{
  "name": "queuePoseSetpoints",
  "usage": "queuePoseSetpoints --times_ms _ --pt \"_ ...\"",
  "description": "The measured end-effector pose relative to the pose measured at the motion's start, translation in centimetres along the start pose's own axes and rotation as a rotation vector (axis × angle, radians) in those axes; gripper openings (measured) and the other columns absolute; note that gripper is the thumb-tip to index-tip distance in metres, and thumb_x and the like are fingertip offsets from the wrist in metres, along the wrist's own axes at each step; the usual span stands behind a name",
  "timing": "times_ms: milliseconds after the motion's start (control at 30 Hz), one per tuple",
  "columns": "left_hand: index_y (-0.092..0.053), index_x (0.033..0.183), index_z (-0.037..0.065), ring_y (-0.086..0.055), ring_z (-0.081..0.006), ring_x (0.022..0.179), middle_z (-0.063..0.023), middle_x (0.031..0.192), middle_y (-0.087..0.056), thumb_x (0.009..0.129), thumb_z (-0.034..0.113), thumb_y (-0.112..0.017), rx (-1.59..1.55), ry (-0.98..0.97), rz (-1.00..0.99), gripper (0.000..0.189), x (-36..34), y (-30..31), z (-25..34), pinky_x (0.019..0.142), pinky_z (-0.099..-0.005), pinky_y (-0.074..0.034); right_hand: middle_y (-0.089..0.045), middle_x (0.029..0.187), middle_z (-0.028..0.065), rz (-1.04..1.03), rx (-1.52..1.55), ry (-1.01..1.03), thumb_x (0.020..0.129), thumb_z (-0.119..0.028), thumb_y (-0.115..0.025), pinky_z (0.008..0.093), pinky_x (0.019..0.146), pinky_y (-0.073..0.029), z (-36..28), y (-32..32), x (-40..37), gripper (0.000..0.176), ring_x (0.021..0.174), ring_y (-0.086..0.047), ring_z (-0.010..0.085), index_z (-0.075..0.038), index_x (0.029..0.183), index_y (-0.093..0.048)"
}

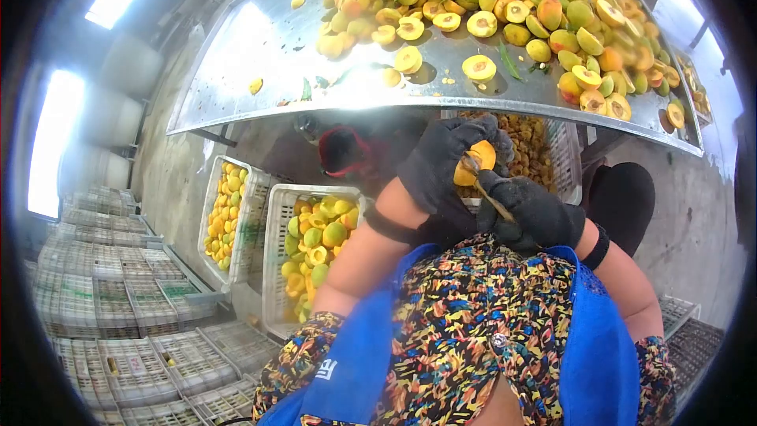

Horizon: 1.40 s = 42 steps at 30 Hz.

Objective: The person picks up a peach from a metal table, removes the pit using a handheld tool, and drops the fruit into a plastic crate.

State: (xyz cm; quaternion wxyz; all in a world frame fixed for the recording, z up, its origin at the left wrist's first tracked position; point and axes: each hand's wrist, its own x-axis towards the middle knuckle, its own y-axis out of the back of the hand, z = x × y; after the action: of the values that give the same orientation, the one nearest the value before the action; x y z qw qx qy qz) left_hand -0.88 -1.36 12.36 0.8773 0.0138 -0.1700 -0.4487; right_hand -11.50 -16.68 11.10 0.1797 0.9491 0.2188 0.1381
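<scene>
My left hand [438, 159], in a black glove, holds a halved yellow peach [481, 159] with its cut face toward me. My right hand [536, 213], also in a black glove, grips a small pitting tool [490, 199] whose tip touches the peach half. Both hands meet just below the edge of a steel table [260, 55]. That table carries a heap of peach halves and whole peaches [505, 8]. My patterned shirt and blue apron [473, 331] fill the lower part of the view.
A white crate of peach halves [229, 217] and another of yellow-green peaches [315, 244] stand on the floor at left. A crate of pits [544, 150] sits behind my hands. Stacked empty crates [118, 300] fill the lower left.
</scene>
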Motion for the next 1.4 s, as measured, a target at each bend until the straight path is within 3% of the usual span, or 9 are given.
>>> queuePoseSetpoints --times_ms 233,333,500,667,833,900,1133,1267,1400 --pt "-0.061 0.092 -0.002 -0.063 -0.0242 0.073 -0.0130 0.086 -0.064 0.087 0.022 -0.055 0.028 -0.032 0.015 0.026 -0.4 0.3 0.1 0.065 -0.0340 -0.053 -0.041 0.046 -0.0006 0.171 0.014 0.053 0.094 -0.056 -0.036 0.0232 0.035 -0.029 -0.2 -1.7 0.6 0.060 0.035 -0.036 0.0078 -0.004 0.078 -0.061" --pt "-0.062 0.091 -0.002 -0.063 -0.0245 0.072 -0.0127 0.085 -0.064 0.085 0.021 -0.056 0.236 -0.194 0.135 0.024 0.1 -0.2 0.2 0.064 -0.0342 -0.053 -0.052 0.065 0.0063 0.032 0.151 -0.012 0.082 -0.025 -0.052 0.0327 0.054 -0.041 0.1 -0.8 0.6 0.026 0.057 -0.052 0.0225 -0.003 0.096 -0.058" --pt "-0.061 0.091 -0.004 -0.063 -0.0247 0.070 -0.0137 0.085 -0.064 0.095 0.030 -0.048 0.113 -0.274 0.348 0.037 -0.3 -2.1 -1.0 0.065 -0.0355 -0.056 -0.035 0.041 -0.0026 -0.134 1.449 -0.768 0.093 -0.058 -0.036 0.0198 0.026 -0.024 -1.0 -0.1 0.4 0.061 0.028 -0.028 0.0059 -0.005 0.075 -0.059" --pt "-0.058 0.094 0.001 -0.064 -0.0261 0.076 -0.0129 0.087 -0.063 0.095 0.034 -0.047 -0.602 0.035 0.501 0.035 -0.1 -3.6 -0.6 0.073 -0.0383 -0.056 -0.035 0.040 -0.0039 -0.111 1.560 -0.677 0.094 -0.058 -0.035 0.0190 0.024 -0.024 0.7 0.0 -0.2 0.061 0.027 -0.029 0.0056 -0.006 0.071 -0.057" --pt "-0.055 0.097 0.006 -0.064 -0.0277 0.074 -0.0121 0.085 -0.062 0.094 0.036 -0.048 -0.540 0.086 0.780 0.031 1.2 -5.5 -1.9 0.068 -0.0416 -0.057 -0.036 0.040 -0.0046 -0.161 1.849 -0.647 0.094 -0.058 -0.034 0.0197 0.025 -0.024 2.3 0.0 -0.9 0.060 0.027 -0.031 0.0059 -0.008 0.072 -0.057" --pt "-0.055 0.098 0.007 -0.064 -0.0288 0.074 -0.0120 0.086 -0.063 0.094 0.037 -0.048 -1.329 0.323 0.676 0.031 1.9 -4.3 -4.4 0.065 -0.0425 -0.058 -0.036 0.041 -0.0047 -0.165 1.671 -0.580 0.093 -0.060 -0.034 0.0202 0.026 -0.025 3.1 -0.1 -0.9 0.061 0.027 -0.031 0.0059 -0.007 0.073 -0.059" --pt "-0.056 0.098 0.010 -0.065 -0.0313 0.076 -0.0107 0.088 -0.064 0.093 0.041 -0.048 -1.237 0.496 0.663 0.033 4.4 -5.5 -5.0 0.062 -0.0442 -0.056 -0.035 0.040 -0.0056 -0.037 1.658 -0.620 0.091 -0.064 -0.033 0.0210 0.027 -0.026 4.0 0.4 -2.6 0.066 0.027 -0.030 0.0059 -0.006 0.076 -0.061" --pt "-0.053 0.109 0.008 -0.060 -0.0229 0.091 -0.0090 0.101 -0.060 0.094 0.027 -0.048 -0.931 0.081 0.520 0.024 3.8 -5.8 -9.8 0.076 -0.0345 -0.052 -0.035 0.040 -0.0056 -0.084 1.767 -0.484 0.091 -0.065 -0.032 0.0216 0.026 -0.025 4.5 1.0 -2.7 0.067 0.028 -0.031 0.0057 -0.006 0.076 -0.062" --pt "-0.058 0.095 0.011 -0.063 -0.0269 0.079 -0.0082 0.089 -0.064 0.092 0.036 -0.050 -1.252 0.131 0.887 0.026 0.1 3.0 -5.9 0.062 -0.0408 -0.055 -0.040 0.043 -0.0039 0.207 1.716 -0.717 0.094 -0.054 -0.038 0.0219 0.027 -0.024 4.4 2.1 -3.5 0.052 0.029 -0.034 0.0052 -0.009 0.079 -0.060"
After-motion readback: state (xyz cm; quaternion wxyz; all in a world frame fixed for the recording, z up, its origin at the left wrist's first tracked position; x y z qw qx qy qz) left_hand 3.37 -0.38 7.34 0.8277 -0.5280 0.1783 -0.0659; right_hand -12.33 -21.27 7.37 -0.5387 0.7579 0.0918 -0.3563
